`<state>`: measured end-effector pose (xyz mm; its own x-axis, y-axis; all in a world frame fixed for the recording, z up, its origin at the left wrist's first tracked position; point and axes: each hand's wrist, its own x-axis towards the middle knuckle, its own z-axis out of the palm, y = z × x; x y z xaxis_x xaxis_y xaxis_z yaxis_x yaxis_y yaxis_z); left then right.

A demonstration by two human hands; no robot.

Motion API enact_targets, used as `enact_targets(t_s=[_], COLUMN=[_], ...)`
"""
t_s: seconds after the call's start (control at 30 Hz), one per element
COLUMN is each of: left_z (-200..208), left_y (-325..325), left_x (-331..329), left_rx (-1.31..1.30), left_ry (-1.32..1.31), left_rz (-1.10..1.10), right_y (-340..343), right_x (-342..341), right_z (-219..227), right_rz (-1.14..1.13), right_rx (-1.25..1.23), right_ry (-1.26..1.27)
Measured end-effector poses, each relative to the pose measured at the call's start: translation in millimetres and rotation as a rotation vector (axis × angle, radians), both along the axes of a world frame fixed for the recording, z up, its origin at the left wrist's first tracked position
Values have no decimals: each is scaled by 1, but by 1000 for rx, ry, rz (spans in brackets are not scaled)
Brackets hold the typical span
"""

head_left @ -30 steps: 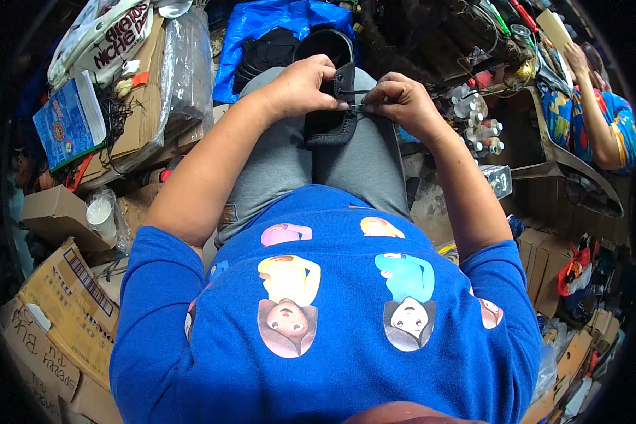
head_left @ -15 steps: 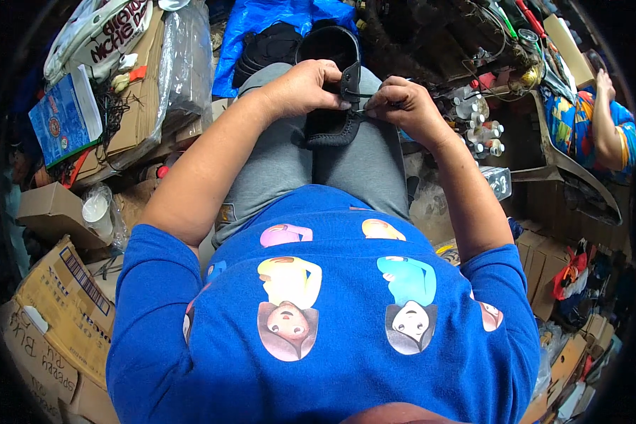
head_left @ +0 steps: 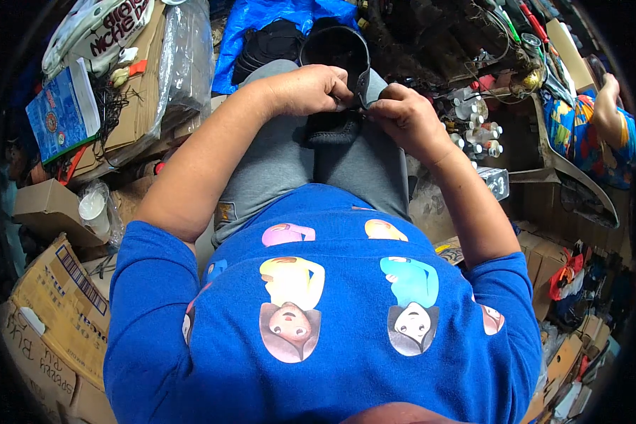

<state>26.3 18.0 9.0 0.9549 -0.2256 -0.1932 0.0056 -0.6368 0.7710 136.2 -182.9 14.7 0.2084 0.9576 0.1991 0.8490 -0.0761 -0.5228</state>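
Note:
A black shoe upper (head_left: pixel 332 133), with stitching along its lower part and holes along a curved edge, rests across my thighs. My left hand (head_left: pixel 314 88) is closed on its left side, with thumb and fingers pinched together at the opening. At the right edge of the upper, my right hand (head_left: pixel 408 116) is closed with its fingertips pressed together by the holes. What those fingertips pinch is hidden. The two hands are close together, a short gap apart.
Behind my knees is a blue plastic sheet (head_left: pixel 237 42) with black pieces (head_left: pixel 272 49) on it. Small bottles (head_left: pixel 480 131) stand to the right. Cardboard and a blue book (head_left: pixel 65 116) lie left. Another person's arm (head_left: pixel 606 113) shows far right.
My right hand has turned and now sits closer against the upper's edge. The dark lace between the hands is no longer visible. The upper's rim has tilted and opened to the right.

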Motion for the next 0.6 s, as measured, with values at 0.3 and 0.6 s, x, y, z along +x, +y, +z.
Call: enact_targets(t_s=[0.3, 0.6], left_z=[-14, -25], left_y=[3, 3], left_x=[6, 9], left_rx=[110, -94], left_ry=[-176, -174], left_rz=[95, 222], right_y=[30, 30], right_x=[-27, -21], right_z=[32, 9], right_rz=[188, 62], right_rx=[-317, -206], right_ry=[-652, -332])
